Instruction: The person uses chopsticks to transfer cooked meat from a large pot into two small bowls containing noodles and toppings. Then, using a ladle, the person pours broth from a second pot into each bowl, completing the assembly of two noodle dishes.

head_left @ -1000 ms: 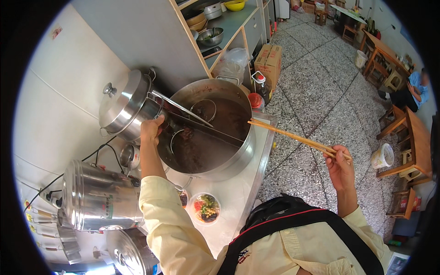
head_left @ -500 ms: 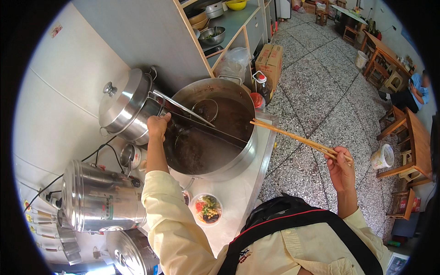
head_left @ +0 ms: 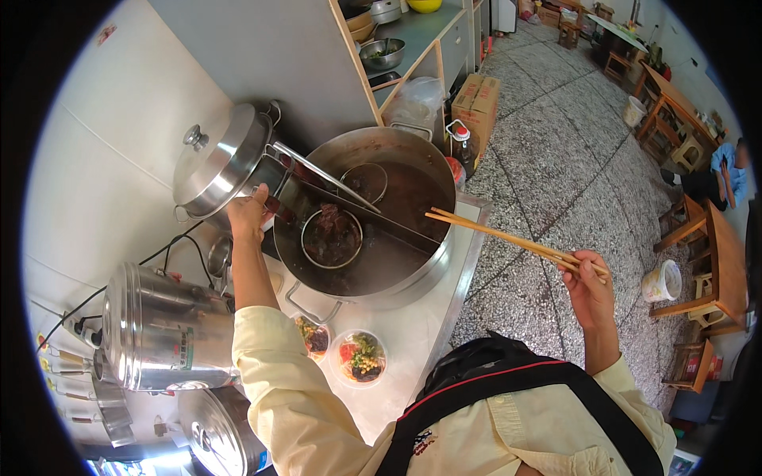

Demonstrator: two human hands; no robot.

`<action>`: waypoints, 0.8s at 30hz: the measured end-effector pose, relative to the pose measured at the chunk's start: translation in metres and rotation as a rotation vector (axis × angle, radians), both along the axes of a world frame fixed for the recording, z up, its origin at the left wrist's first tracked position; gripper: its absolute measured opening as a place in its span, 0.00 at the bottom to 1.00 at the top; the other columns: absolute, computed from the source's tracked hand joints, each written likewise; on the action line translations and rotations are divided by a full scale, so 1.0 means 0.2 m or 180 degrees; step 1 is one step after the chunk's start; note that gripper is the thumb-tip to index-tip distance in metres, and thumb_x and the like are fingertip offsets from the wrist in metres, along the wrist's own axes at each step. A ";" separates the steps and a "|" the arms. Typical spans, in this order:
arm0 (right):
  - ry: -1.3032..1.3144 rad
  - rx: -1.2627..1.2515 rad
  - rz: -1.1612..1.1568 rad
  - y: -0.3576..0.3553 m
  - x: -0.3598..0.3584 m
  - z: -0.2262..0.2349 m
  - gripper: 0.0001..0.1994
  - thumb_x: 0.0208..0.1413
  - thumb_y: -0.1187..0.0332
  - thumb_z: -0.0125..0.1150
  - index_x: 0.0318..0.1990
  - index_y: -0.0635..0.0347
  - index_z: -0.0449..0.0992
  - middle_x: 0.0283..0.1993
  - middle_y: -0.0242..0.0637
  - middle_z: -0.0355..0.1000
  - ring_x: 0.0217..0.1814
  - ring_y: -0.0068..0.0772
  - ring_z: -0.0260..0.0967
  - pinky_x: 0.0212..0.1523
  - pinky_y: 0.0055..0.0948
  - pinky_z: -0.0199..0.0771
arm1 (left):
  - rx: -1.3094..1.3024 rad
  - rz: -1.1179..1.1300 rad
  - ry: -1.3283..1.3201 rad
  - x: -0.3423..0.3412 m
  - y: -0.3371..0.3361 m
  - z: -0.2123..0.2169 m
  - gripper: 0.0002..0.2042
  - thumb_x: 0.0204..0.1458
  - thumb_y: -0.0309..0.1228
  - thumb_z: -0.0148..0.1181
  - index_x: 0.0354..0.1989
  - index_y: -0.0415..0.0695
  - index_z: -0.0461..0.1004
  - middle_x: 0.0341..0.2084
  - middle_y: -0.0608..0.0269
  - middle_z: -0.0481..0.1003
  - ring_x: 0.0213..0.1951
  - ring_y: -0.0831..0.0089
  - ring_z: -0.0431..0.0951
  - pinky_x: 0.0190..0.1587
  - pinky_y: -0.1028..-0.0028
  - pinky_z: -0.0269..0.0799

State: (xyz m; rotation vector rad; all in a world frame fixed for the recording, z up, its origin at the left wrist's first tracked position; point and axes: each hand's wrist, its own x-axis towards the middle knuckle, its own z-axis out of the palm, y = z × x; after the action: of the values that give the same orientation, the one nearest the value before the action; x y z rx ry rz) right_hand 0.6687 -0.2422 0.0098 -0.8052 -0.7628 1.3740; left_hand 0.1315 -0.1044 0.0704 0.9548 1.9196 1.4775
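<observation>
In my left hand (head_left: pixel 248 210) is the handle of a round wire strainer (head_left: pixel 304 247), closed in my fingers at the pot's left rim. Dark chunks of food (head_left: pixel 332 230) sit in its basket, at the surface of the brown broth. A metal divider (head_left: pixel 373 219) splits the large steel pot (head_left: pixel 381 295) in two. Behind the divider, a second strainer (head_left: pixel 386 184) rests in the broth, its long handle leaning on the rim. My right hand (head_left: pixel 587 292) holds long wooden chopsticks (head_left: pixel 508 238), tips near the pot's right rim.
Two bowls of colourful toppings, one nearer (head_left: pixel 361 357) and one partly behind my sleeve (head_left: pixel 312 337), stand on the counter. A lidded steel pot (head_left: pixel 226 159) and a steel urn (head_left: pixel 171 325) are at left. Right of the counter, a bottle (head_left: pixel 463 149) and a carton (head_left: pixel 476 103) stand; a person sits farther off.
My left hand has drawn back to the left, and the near strainer has come up out of the broth with dark food showing in it. The chopsticks have hardly moved.
</observation>
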 end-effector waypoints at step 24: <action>-0.2077 0.1552 0.1231 0.33 -0.61 0.23 0.07 0.53 0.75 0.57 0.40 0.65 0.75 0.39 0.35 0.74 0.38 0.20 0.70 0.37 0.19 0.69 | 0.0219 -0.0251 0.0059 0.05 -0.12 0.05 0.16 0.50 0.37 0.62 0.27 0.32 0.73 0.24 0.58 0.75 0.24 0.75 0.75 0.29 0.79 0.76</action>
State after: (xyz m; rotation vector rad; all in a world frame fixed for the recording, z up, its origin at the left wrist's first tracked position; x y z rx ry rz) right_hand 0.5464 -0.1763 0.0550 -0.7329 -1.7613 1.1690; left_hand 0.1409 -0.1276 0.0811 1.0661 1.8330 1.5025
